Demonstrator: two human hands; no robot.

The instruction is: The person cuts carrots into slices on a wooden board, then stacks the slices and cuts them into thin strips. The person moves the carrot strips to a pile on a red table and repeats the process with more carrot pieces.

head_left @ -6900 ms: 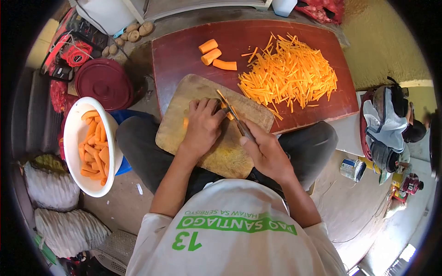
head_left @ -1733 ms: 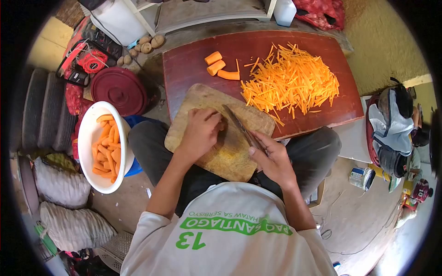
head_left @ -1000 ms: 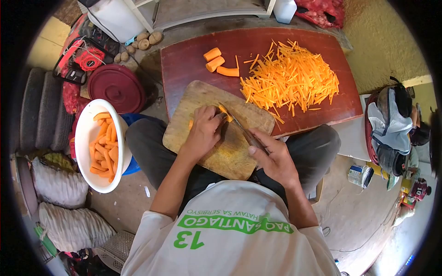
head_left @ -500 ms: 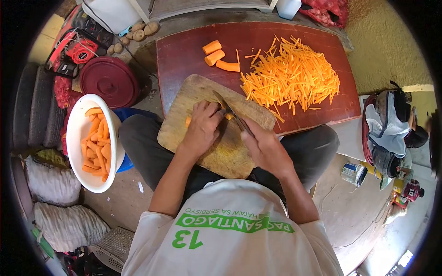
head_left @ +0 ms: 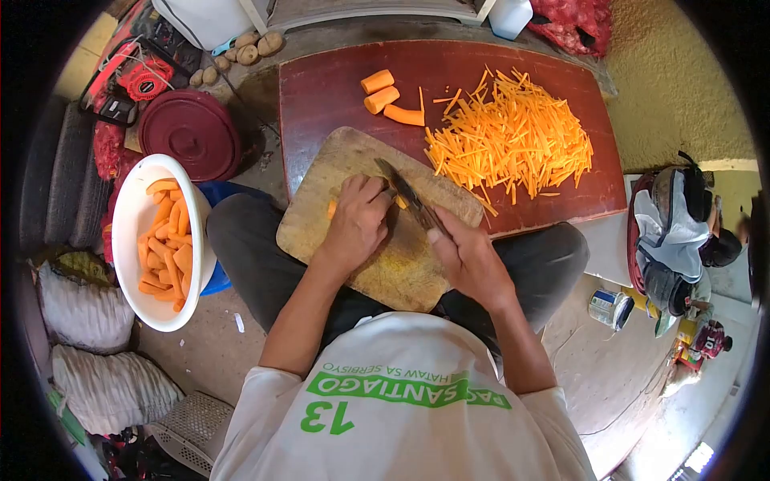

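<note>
A wooden cutting board [head_left: 321, 216] rests across my lap. My left hand [head_left: 357, 223] presses down on a piece of carrot [head_left: 331, 209] on the board, most of it hidden under my fingers. My right hand [head_left: 469, 260] grips the handle of a knife [head_left: 405, 192], whose blade lies against the carrot right beside my left fingertips. Beyond the board, a dark red table [head_left: 329, 84] carries a big heap of thin carrot sticks [head_left: 513, 136] and three carrot chunks [head_left: 389, 96].
A white bowl [head_left: 128, 216] of peeled carrot pieces stands at my left knee. A dark red round lid [head_left: 188, 132], small potatoes [head_left: 241, 52] and sacks [head_left: 84, 313] lie on the left. A backpack [head_left: 670, 232] and a tin can [head_left: 609, 309] sit on the right.
The knife has kept working up and down against the carrot under my left hand. My hands stay on the board; the view has shifted slightly.
</note>
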